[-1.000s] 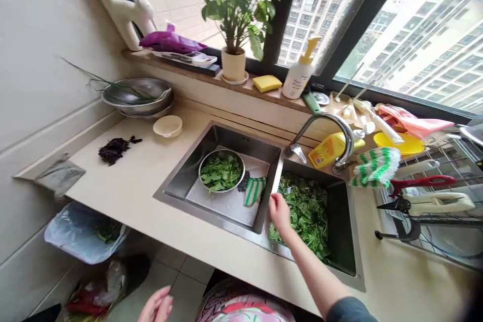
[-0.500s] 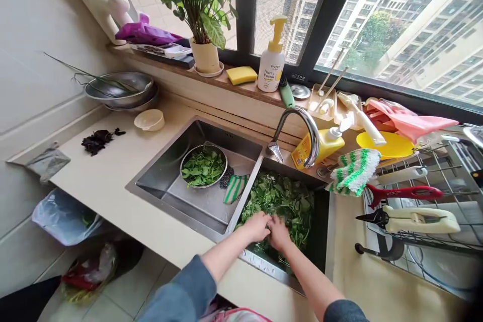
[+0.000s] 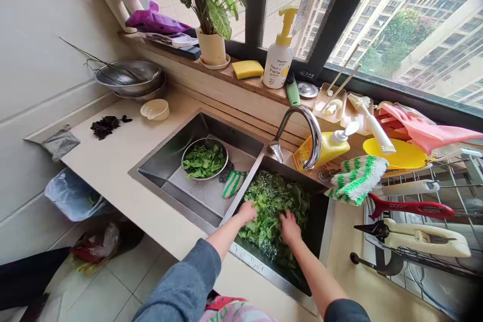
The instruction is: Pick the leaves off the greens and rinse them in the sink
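Leafy greens (image 3: 269, 211) float in water in the right sink basin. My left hand (image 3: 247, 211) is at the left side of this basin, its fingers curled on some of the leaves, with fingertips partly hidden. Across from it, my right hand (image 3: 290, 227) rests among the greens with its fingers apart and their tips under the leaves. In the left basin sits a round metal strainer bowl (image 3: 205, 158) heaped with more greens. Beside that bowl lie a dark scouring pad (image 3: 226, 172) and a green-and-white striped cloth (image 3: 234, 183).
A chrome faucet (image 3: 315, 136) arches over the right basin, with a yellow bottle (image 3: 328, 148) behind it. A wire rack (image 3: 449, 181) on the right carries scissors (image 3: 415, 236) and a red-handled peeler (image 3: 411, 207). Dark leaves (image 3: 105, 126) and a pale bowl (image 3: 155, 109) stand on the left counter.
My hands have moved apart from close together over the greens, the left one to the left, the right one to the right. The greens have shifted and the camera view has moved slightly.
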`<state>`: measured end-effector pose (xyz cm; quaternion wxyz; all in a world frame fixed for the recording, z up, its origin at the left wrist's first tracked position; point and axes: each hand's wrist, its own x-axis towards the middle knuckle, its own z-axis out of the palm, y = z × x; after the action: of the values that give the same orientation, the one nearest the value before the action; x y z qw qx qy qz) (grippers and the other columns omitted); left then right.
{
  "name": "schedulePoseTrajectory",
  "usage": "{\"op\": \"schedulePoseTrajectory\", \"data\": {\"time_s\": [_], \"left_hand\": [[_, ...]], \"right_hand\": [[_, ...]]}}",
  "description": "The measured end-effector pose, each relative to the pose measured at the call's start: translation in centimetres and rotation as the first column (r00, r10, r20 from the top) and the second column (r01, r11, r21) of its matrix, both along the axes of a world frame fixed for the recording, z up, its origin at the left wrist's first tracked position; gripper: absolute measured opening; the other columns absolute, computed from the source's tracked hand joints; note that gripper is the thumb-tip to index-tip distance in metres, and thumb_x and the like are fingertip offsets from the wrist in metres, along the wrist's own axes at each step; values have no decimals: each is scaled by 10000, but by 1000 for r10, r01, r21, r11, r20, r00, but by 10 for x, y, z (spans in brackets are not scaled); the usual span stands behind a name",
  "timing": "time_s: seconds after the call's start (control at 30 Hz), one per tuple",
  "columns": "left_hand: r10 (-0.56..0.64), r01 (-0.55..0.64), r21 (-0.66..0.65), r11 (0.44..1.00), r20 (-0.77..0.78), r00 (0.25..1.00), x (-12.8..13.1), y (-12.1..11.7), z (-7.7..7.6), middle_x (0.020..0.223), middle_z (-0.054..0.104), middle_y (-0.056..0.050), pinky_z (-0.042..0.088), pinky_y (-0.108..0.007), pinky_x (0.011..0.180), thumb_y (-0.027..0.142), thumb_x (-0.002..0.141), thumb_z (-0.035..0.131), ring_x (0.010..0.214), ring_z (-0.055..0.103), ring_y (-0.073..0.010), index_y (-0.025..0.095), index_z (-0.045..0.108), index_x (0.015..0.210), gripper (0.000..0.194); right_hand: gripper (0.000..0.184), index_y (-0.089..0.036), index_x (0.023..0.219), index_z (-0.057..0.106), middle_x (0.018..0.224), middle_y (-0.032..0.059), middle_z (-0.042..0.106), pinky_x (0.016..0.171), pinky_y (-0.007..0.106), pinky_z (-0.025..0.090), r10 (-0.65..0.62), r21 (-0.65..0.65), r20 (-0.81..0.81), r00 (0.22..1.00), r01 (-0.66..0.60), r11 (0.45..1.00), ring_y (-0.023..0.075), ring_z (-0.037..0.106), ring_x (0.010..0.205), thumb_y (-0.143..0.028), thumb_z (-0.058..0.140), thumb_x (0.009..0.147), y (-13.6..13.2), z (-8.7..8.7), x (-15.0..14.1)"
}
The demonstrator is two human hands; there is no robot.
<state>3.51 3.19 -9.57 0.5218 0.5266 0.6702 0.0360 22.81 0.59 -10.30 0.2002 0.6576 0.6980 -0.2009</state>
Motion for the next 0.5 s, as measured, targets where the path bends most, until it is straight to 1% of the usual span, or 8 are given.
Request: {"op": "schedulePoseTrajectory", "data": {"time_s": [0.07, 0.13, 0.17, 0.23, 0.3, 0.37, 0.43, 0.5], "left_hand": [[110, -110, -20, 994, 25, 994, -7, 1, 2, 1032, 636, -101, 473, -221, 636, 237, 880, 319, 707, 648, -129, 156, 455, 1178, 338], [194, -193, -44, 980, 16, 981, -12, -3, 3, 1122, 595, -150, 470, -253, 710, 264, 854, 397, 843, 641, -175, 131, 395, 1243, 411], [222, -222, -68, 973, -3, 975, -13, -6, 4, 1159, 570, -180, 460, -278, 760, 277, 821, 465, 924, 621, -208, 114, 353, 1280, 501], [226, -232, -124, 965, -66, 972, -12, -14, 5, 1197, 533, -232, 419, -328, 851, 275, 731, 589, 1054, 556, -270, 79, 259, 1343, 722], [154, -172, -128, 977, -138, 978, -10, -22, 6, 1215, 506, -259, 386, -378, 894, 247, 668, 642, 1114, 507, -313, 71, 223, 1366, 833], [71, -89, -91, 992, -188, 980, -8, -28, 7, 1217, 489, -282, 374, -442, 895, 209, 610, 674, 1127, 483, -359, 76, 314, 1335, 820], [27, -42, -78, 996, -186, 982, -7, -31, 8, 1129, 542, -293, 384, -500, 860, 175, 548, 705, 1086, 501, -405, 72, 502, 1201, 692], [19, -29, -82, 996, -121, 992, -8, -34, 10, 950, 621, -276, 403, -529, 814, 155, 514, 722, 1007, 543, -427, 73, 642, 982, 482]], "right_hand": [[309, -184, 1107, 548, 1316, 119, 412, 799, 331, 429, -124, 148, 22, 992, 119, 982, 276, 402, 1171, -185, 429, 823, 16, 8, 9], [324, -163, 1135, 525, 1246, 128, 470, 797, 316, 422, -214, 266, -7, 977, 208, 941, 250, 480, 1072, -238, 367, 863, 27, 21, 13], [356, -162, 1184, 487, 1237, 132, 472, 782, 315, 424, -244, 304, -18, 970, 237, 923, 248, 499, 1039, -267, 379, 862, 28, 27, 12], [473, -178, 1286, 378, 1276, 142, 433, 760, 333, 423, -270, 372, -4, 963, 253, 893, 272, 493, 1050, -297, 443, 833, 20, 36, 4], [521, -199, 1311, 339, 1285, 152, 423, 771, 360, 409, -241, 417, 23, 970, 210, 884, 296, 474, 1085, -290, 472, 816, 2, 36, -9], [415, -187, 1229, 434, 1172, 160, 520, 767, 366, 405, -179, 349, -3, 984, 169, 922, 285, 521, 1029, -315, 443, 834, -17, 27, -25], [333, -165, 1079, 539, 986, 146, 616, 711, 334, 420, -156, 121, -87, 984, 166, 979, 255, 589, 895, -368, 457, 828, -29, 11, -39], [255, -168, 941, 593, 881, 121, 652, 646, 292, 422, -189, -94, -148, 971, 176, 980, 234, 616, 812, -356, 531, 781, -29, -5, -46]]}}
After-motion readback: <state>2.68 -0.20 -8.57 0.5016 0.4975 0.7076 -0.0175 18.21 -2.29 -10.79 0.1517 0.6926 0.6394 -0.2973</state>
